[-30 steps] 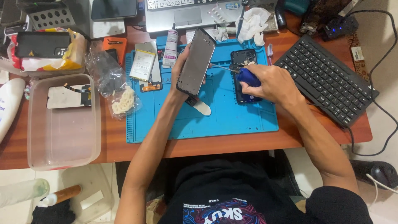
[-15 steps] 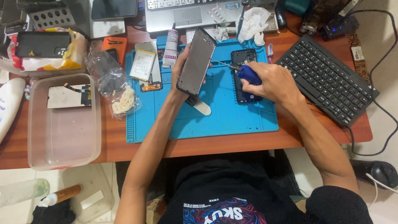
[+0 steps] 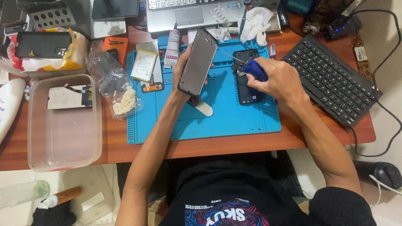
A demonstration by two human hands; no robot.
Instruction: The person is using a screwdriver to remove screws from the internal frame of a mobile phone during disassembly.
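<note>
My left hand [image 3: 182, 69] holds a dark phone frame [image 3: 197, 62] tilted upright above the blue work mat [image 3: 234, 121]. My right hand [image 3: 279, 81] grips a blue-handled screwdriver [image 3: 253, 69], whose thin metal shaft points left toward the frame. Under the right hand a black phone body [image 3: 248, 90] lies on the mat, partly hidden. A white plastic pry tool [image 3: 204, 109] lies on the mat below the left hand.
A black keyboard [image 3: 335, 83] sits at the right, a laptop [image 3: 188, 12] at the back. A clear plastic tub [image 3: 63, 125] holding a screen part stands at the left. A phone battery [image 3: 143, 65], a small white bottle [image 3: 172, 48] and plastic bags [image 3: 113, 83] lie near the mat's left side.
My right hand has lifted slightly off the black phone body, and the screwdriver now points toward the held frame. The left hand keeps the frame in nearly the same place.
</note>
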